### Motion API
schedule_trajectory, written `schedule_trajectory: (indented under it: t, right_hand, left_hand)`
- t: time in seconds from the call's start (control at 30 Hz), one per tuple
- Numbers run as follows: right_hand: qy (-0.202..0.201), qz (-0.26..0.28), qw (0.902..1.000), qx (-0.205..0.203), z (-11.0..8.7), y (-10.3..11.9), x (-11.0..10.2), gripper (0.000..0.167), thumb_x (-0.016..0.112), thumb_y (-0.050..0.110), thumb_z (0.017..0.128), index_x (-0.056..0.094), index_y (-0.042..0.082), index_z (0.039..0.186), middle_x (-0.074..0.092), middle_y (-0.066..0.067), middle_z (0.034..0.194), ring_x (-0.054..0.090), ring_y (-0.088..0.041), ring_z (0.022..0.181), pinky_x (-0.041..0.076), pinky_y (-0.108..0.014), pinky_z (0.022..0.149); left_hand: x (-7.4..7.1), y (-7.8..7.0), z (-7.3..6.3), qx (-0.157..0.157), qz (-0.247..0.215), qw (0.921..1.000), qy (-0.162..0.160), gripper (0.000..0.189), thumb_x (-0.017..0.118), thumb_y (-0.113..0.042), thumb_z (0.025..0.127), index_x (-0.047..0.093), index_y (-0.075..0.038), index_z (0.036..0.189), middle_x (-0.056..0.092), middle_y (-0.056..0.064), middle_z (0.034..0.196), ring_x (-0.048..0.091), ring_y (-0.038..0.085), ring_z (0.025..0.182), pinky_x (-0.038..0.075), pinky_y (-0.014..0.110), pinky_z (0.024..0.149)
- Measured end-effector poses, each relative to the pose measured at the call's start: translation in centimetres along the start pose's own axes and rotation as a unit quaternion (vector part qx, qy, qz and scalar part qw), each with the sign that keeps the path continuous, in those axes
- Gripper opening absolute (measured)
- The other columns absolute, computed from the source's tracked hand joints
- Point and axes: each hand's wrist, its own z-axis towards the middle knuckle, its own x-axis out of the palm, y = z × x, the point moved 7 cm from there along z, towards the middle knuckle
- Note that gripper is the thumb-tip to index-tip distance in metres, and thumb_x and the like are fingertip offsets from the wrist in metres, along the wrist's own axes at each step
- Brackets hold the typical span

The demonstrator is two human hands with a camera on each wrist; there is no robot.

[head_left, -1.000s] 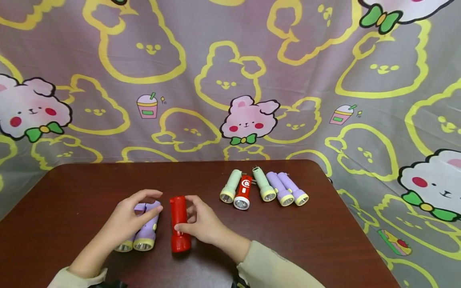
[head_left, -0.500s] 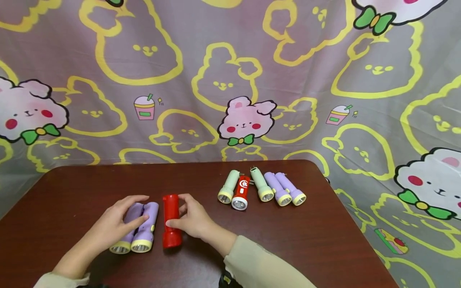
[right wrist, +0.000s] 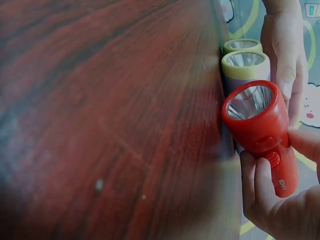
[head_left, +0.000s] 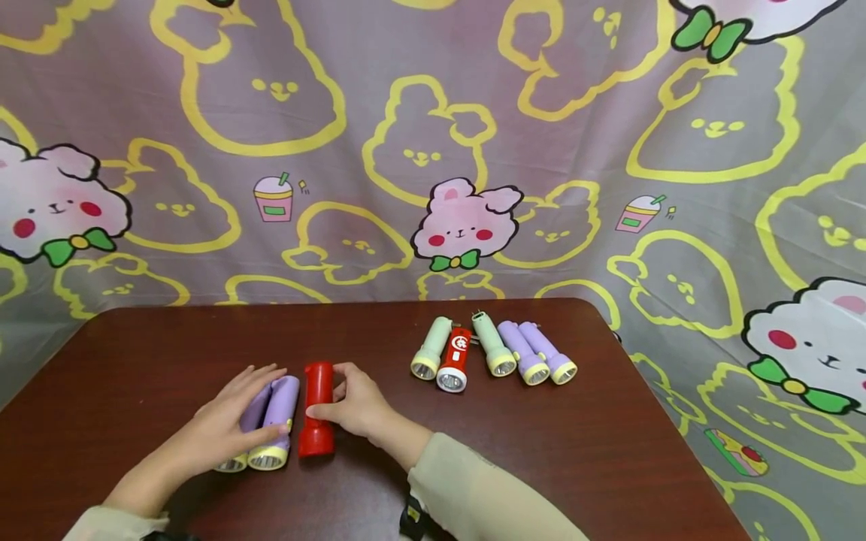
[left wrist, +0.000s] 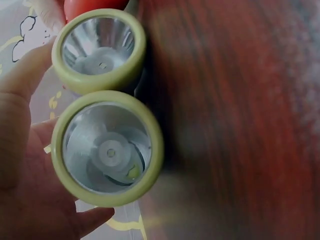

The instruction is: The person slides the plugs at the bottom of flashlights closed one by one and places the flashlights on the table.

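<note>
Two purple flashlights with pale yellow rims lie side by side on the table, the right one (head_left: 280, 402) partly under my left thumb. My left hand (head_left: 216, 424) rests over the pair, its fingers fairly straight and covering much of the left purple flashlight (head_left: 232, 463). Both lenses face the left wrist camera, with the lower purple flashlight (left wrist: 107, 150) nearer. My right hand (head_left: 368, 409) holds a red flashlight (head_left: 316, 436) between thumb and fingers, just right of the purple pair. Its silvery lens and ridged switch show on the red flashlight (right wrist: 255, 130) in the right wrist view.
Toward the back right lies a second group: two pale green flashlights (head_left: 431, 349), a red flashlight with a white print (head_left: 455, 361) and two purple flashlights (head_left: 549, 355). Some show metal plug prongs. A patterned curtain (head_left: 379, 150) hangs behind the dark brown table (head_left: 541, 451).
My right hand has brought the red flashlight left, nearer to the purple pair. My left hand has settled lower over the pair, its thumb now across the right one's neck.
</note>
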Motion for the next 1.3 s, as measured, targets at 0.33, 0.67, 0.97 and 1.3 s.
schedule_trajectory:
  t: [0.33, 0.67, 0.97, 1.3]
  right_hand:
    - [-0.018, -0.031, 0.9987, 0.036, 0.1, -0.3, 0.6, 0.065, 0.085, 0.015, 0.076, 0.053, 0.003, 0.132, 0.061, -0.004, 0.077, 0.055, -0.011, 0.065, 0.048, -0.022, 0.057]
    - [-0.018, -0.085, 0.9953, 0.044, 0.1, 0.0, 1.0, 0.066, 0.085, 0.022, 0.077, 0.054, 0.004, 0.132, 0.061, -0.001, 0.075, 0.054, -0.008, 0.063, 0.046, -0.021, 0.056]
    - [-0.015, -0.114, 0.9923, 0.045, 0.1, 0.2, 1.3, 0.062, 0.086, 0.024, 0.077, 0.056, 0.007, 0.128, 0.058, 0.002, 0.07, 0.052, -0.007, 0.059, 0.045, -0.02, 0.054]
    - [0.007, -0.067, 0.9966, 0.048, -0.3, 0.0, 1.2, 0.061, 0.085, 0.018, 0.077, 0.053, 0.006, 0.129, 0.058, 0.0, 0.067, 0.054, -0.01, 0.052, 0.045, -0.022, 0.048]
  left_hand:
    - [0.7, -0.8, 0.0, 0.056, -0.016, 0.9983, -0.008, 0.093, 0.087, -0.042, 0.07, 0.044, -0.007, 0.146, 0.044, 0.028, 0.148, 0.035, 0.06, 0.134, 0.033, 0.081, 0.09]
    - [1.3, -1.2, 0.1, 0.049, -0.007, 0.9987, 0.009, 0.096, 0.086, -0.046, 0.071, 0.043, -0.007, 0.147, 0.044, 0.025, 0.15, 0.035, 0.059, 0.135, 0.032, 0.084, 0.088]
    - [1.7, -1.4, 0.2, 0.023, 0.02, 0.9992, 0.027, 0.096, 0.081, -0.057, 0.072, 0.045, -0.012, 0.147, 0.044, 0.017, 0.153, 0.035, 0.051, 0.139, 0.029, 0.085, 0.09]
    - [2.0, -1.3, 0.1, 0.014, 0.024, 0.999, 0.036, 0.094, 0.08, -0.061, 0.071, 0.047, -0.014, 0.146, 0.042, 0.014, 0.155, 0.033, 0.048, 0.141, 0.026, 0.083, 0.092]
